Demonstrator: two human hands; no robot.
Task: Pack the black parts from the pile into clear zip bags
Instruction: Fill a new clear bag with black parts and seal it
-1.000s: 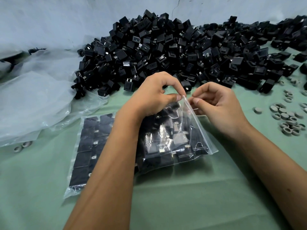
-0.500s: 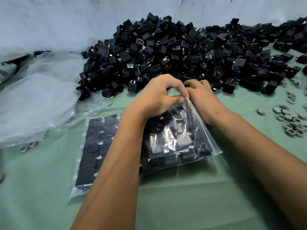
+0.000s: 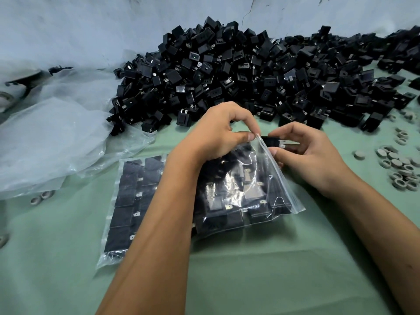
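Head view, right hand [image 3: 311,155] holding black part [image 3: 270,141], beside zip bag [image 3: 261,189] mouth

Nothing readable here tbh: no text, labels, brand names or numbers on the small black plastic parts [image 3: 250,71] or the clear plastic zip bag [image 3: 256,189].
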